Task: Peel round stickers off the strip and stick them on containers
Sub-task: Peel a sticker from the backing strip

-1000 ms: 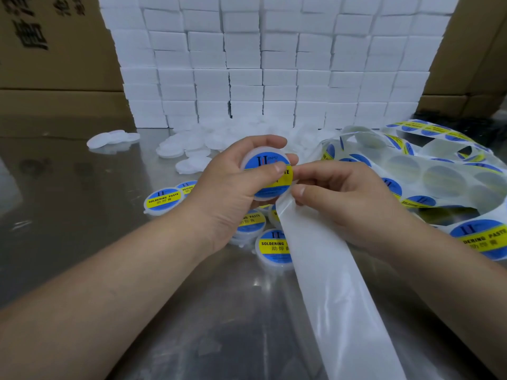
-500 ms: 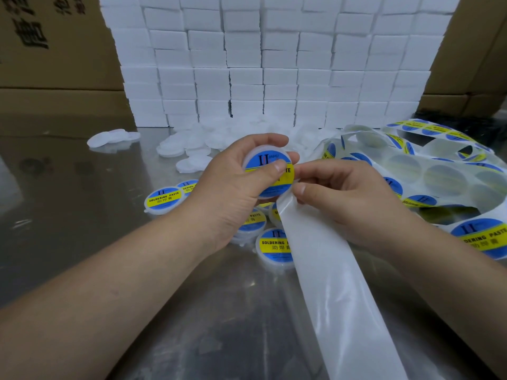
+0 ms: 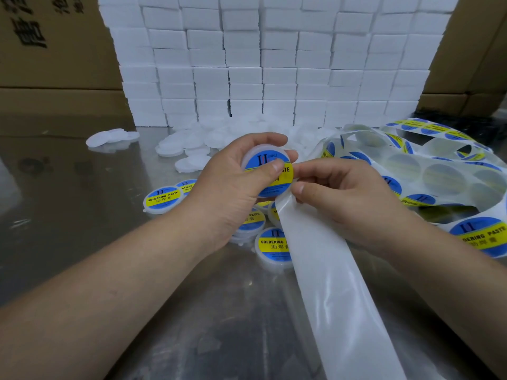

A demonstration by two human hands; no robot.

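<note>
My left hand holds a round white container above the table, thumb pressed on the blue and yellow sticker that covers its lid. My right hand pinches the translucent backing strip right at the container's lower right edge. The strip runs down toward me. The rest of the sticker strip lies coiled at the right, with several round stickers and empty holes. Labelled containers lie on the table under and left of my hands.
Unlabelled white lids and containers are scattered behind my hands on the shiny metal table. A wall of stacked white boxes stands at the back, with brown cartons on both sides.
The container and both hands have stayed nearly still. My left thumb has slid slightly over the sticker, and the sticker now sits a little further onto the lid.
</note>
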